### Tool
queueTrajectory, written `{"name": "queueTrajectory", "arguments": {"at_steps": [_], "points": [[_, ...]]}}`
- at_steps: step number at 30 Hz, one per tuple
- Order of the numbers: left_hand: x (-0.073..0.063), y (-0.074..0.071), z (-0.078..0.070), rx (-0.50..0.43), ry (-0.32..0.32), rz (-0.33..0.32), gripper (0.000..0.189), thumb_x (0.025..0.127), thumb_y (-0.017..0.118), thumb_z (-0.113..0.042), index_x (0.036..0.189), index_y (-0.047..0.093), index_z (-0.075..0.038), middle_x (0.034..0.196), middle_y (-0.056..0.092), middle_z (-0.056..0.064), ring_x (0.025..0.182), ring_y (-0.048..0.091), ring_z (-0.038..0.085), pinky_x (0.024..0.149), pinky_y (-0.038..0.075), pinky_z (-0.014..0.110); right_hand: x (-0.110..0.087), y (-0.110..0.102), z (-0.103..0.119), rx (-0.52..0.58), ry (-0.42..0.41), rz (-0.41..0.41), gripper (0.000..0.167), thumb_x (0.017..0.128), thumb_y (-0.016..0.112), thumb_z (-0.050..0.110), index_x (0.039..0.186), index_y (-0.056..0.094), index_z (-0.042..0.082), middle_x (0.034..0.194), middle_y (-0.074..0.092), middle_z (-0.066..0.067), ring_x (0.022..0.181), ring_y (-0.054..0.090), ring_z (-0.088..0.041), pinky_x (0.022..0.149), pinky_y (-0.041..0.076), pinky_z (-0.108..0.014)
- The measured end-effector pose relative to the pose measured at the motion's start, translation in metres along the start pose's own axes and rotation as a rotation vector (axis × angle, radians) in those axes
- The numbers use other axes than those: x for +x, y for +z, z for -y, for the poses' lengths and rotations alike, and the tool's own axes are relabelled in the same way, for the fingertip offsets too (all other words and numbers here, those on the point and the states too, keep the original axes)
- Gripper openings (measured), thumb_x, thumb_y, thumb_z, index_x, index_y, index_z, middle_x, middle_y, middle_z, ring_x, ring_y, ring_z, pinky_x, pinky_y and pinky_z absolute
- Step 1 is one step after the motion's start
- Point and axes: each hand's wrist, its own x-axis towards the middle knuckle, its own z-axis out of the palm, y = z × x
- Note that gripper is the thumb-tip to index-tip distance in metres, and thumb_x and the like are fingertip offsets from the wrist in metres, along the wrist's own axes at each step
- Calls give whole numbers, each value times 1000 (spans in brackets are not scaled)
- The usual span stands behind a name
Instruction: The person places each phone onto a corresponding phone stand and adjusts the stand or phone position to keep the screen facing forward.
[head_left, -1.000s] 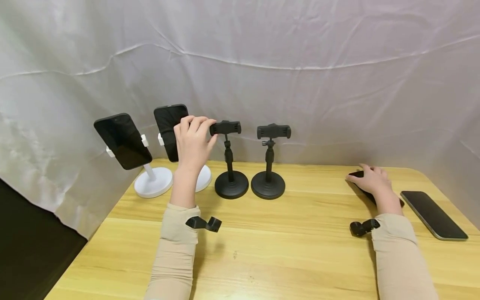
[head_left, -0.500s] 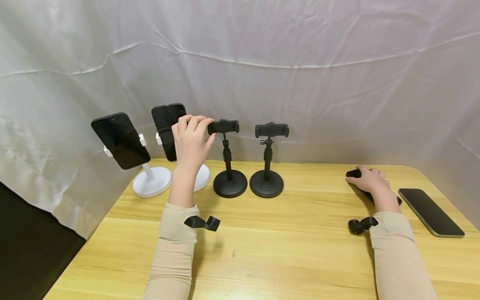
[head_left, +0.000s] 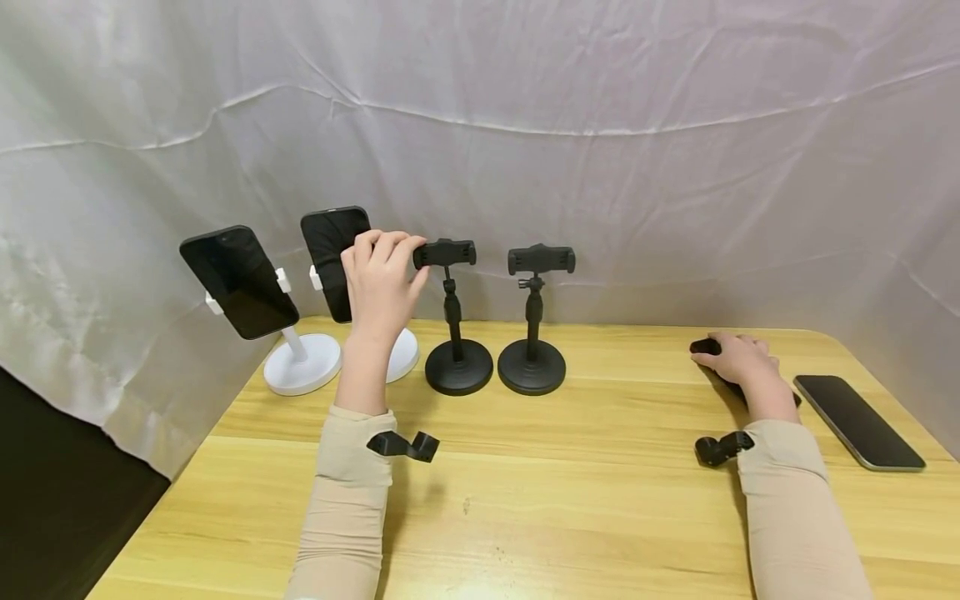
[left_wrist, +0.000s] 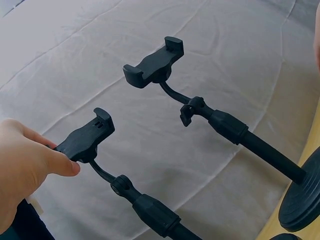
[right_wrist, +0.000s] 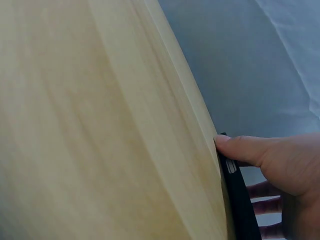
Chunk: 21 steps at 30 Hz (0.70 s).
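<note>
Phone [right_wrist: 242, 207], probably rigid and slick, is lying between the gripping fingers of the right hand [head_left: 742, 364], inviting edge holds; the left hand [head_left: 382, 287] is pinching a clamp [left_wrist: 86, 140].

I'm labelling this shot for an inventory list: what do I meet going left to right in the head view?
Leftmost mounted smartphone, second mounted smartphone, left hand, first black phone stand pinched by that hand, second black phone stand, right hand, flat-lying smartphone.
</note>
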Motion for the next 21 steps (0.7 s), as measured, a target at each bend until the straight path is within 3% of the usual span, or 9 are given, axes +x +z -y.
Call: {"name": "queueTrajectory", "arguments": {"at_steps": [12, 21], "points": [[-1, -1, 1, -3, 0, 0, 29, 86, 75, -22, 112, 70, -13, 111, 67, 7, 108, 47, 29, 90, 32, 47, 0, -1, 0, -27, -16, -36, 80, 94, 53, 52, 149, 29, -1, 143, 23, -45, 123, 16, -71, 87, 27, -78], [-1, -1, 1, 1, 5, 1, 29, 86, 75, -22, 113, 70, -13, 111, 66, 7, 109, 47, 29, 90, 32, 47, -2, 0, 5, -27, -41, -139, 78, 91, 58, 52, 147, 37, 1, 140, 33, -42, 119, 25, -70, 83, 34, -75]]}}
